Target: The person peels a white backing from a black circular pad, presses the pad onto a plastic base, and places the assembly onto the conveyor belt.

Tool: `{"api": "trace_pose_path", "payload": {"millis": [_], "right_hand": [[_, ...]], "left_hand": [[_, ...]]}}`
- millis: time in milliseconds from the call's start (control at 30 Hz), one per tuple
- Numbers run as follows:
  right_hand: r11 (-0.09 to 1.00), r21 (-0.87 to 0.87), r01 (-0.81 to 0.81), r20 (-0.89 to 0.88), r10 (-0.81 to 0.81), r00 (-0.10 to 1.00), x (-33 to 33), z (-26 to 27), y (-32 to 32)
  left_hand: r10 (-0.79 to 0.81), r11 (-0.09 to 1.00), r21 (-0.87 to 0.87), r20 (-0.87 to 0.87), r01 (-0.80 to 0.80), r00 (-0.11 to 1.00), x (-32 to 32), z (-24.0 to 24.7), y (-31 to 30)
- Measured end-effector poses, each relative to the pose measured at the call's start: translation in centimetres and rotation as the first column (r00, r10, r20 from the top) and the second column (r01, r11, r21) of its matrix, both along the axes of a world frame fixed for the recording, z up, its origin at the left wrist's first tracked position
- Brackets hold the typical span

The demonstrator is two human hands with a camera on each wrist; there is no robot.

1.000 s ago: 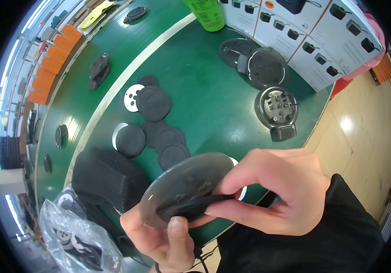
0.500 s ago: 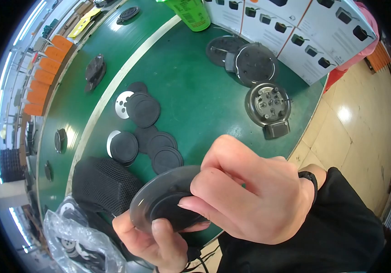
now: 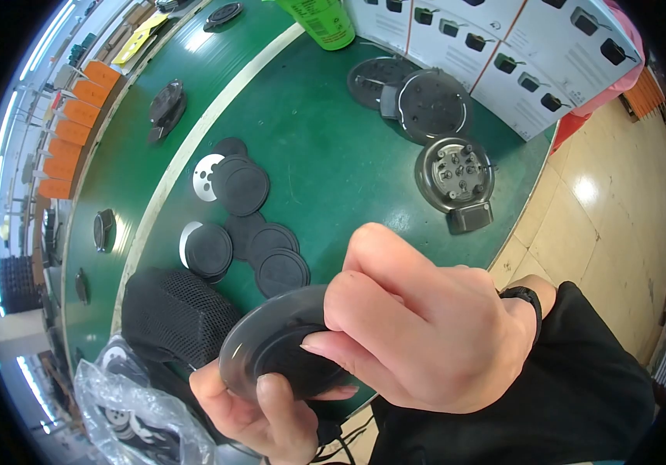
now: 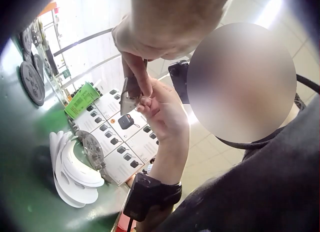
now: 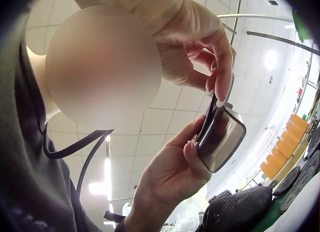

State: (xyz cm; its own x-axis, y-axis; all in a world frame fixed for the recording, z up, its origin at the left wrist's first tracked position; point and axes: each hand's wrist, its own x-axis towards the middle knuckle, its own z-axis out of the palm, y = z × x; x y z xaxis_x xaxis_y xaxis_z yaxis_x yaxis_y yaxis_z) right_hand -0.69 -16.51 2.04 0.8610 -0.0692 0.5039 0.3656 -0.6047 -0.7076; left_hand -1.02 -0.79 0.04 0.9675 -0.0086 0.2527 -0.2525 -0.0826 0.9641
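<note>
- Head view: your right hand [image 3: 426,333] covers the right part of the round grey metal disc [image 3: 259,333], so you cannot see its far rim. The round black rubber pad [image 3: 294,364] on its face shows only in part.
- You hold the disc tilted in the air, above the near edge of the green table [image 3: 333,178] and close to your body.
- Your left hand [image 3: 263,403] grips it from below, with the thumb curled over the lower rim onto the pad. The fingers behind the disc are hidden here.
- Your right fingers are curled, their tips on the pad's upper edge. In the right wrist view the disc is edge-on, pinched between both hands.
- The print on the green plastic bottle [image 3: 314,19] is too small to read. The white cartons [image 3: 496,46] show small pictures of black pots and no legible words.
</note>
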Motion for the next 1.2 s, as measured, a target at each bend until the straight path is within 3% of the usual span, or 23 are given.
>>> {"api": "trace_pose_path", "payload": {"millis": [200, 333, 400, 433, 467, 567, 633, 667, 700, 733, 767, 800, 833, 900, 1000, 1033, 1067, 1200], "right_hand": [[0.992, -0.119, -0.026, -0.207, 0.001, 0.978, -0.2, 0.9, -0.8], [0.979, -0.203, 0.005, -0.314, -0.070, 0.947, 0.6, 1.1, -3.1], [0.968, -0.092, -0.232, -0.395, 0.178, 0.901, 0.9, 0.2, -3.7], [0.925, 0.063, -0.375, -0.426, 0.365, 0.828, 1.1, 0.0, -3.8], [0.839, 0.218, -0.499, -0.425, 0.542, 0.725, 1.2, -0.1, -3.9], [0.810, 0.381, -0.445, -0.386, 0.577, 0.719, 1.0, 0.3, -4.3], [0.793, 0.489, -0.364, -0.384, 0.570, 0.726, 0.7, 0.5, -4.4], [0.816, 0.395, -0.423, -0.335, 0.556, 0.761, 0.6, 0.5, -4.6], [0.834, 0.290, -0.469, -0.281, 0.543, 0.791, 0.4, 0.3, -4.8], [0.846, 0.181, -0.502, -0.225, 0.533, 0.816, 0.4, -0.1, -5.0], [0.848, 0.048, -0.527, -0.032, 0.529, 0.848, 0.5, -1.0, -4.9], [0.867, -0.099, -0.488, 0.179, 0.498, 0.849, 0.7, -1.9, -4.7], [0.896, -0.214, -0.389, 0.383, 0.444, 0.810, 0.9, -2.9, -4.6], [0.909, -0.271, -0.317, 0.475, 0.413, 0.777, 1.0, -2.7, -4.4], [0.904, -0.333, -0.269, 0.514, 0.413, 0.751, 0.7, -2.3, -4.3], [0.905, -0.345, -0.250, 0.520, 0.406, 0.751, 0.5, -2.3, -4.2], [0.907, -0.344, -0.243, 0.509, 0.397, 0.764, 0.2, -2.1, -4.1], [0.917, -0.317, -0.242, 0.429, 0.366, 0.826, -0.8, -0.6, -3.6]], "left_hand": [[-0.008, 1.000, -0.009, -0.041, 0.008, 0.999, -0.1, 0.1, -0.2], [-0.061, 0.997, -0.059, -0.235, 0.048, 0.970, -0.2, 1.4, 0.1], [-0.045, 0.998, -0.063, -0.254, 0.030, 0.966, 0.3, 1.3, -0.4], [-0.197, 0.978, -0.123, -0.262, 0.169, 0.945, 0.6, 1.6, -0.1], [-0.241, 0.963, -0.190, -0.283, 0.193, 0.928, 0.6, 1.8, -0.1], [-0.357, 0.898, -0.385, -0.362, 0.210, 0.861, 0.5, 2.8, -0.3], [-0.207, 0.947, -0.312, -0.402, 0.080, 0.892, 0.4, 3.9, -1.4], [-0.137, 0.961, -0.278, -0.411, 0.020, 0.901, 0.4, 4.1, -1.6], [-0.214, 0.975, 0.013, -0.192, 0.220, 0.958, 0.2, 3.4, -0.3], [-0.285, 0.949, 0.129, -0.045, 0.288, 0.957, 0.2, 2.8, 0.4], [-0.251, 0.928, 0.329, 0.198, 0.177, 0.948, 0.3, 1.9, 0.5], [-0.253, 0.874, 0.486, 0.425, 0.016, 0.869, 0.5, 1.4, 0.4], [-0.341, 0.840, 0.531, 0.356, 0.112, 0.870, 0.4, 1.7, 0.6], [-0.505, 0.743, 0.597, 0.202, 0.304, 0.839, 0.7, 4.0, 1.5], [-0.705, 0.529, 0.628, -0.049, 0.571, 0.707, 1.0, 6.6, 2.5], [-0.648, 0.756, 0.095, -0.032, 0.648, 0.761, -0.5, 3.2, 2.5], [-0.591, 0.698, -0.462, 0.061, 0.547, 0.804, -1.9, -0.3, 2.5], [-0.511, 0.780, -0.126, 0.436, 0.612, 0.741, -1.3, 1.3, 0.1]]}}
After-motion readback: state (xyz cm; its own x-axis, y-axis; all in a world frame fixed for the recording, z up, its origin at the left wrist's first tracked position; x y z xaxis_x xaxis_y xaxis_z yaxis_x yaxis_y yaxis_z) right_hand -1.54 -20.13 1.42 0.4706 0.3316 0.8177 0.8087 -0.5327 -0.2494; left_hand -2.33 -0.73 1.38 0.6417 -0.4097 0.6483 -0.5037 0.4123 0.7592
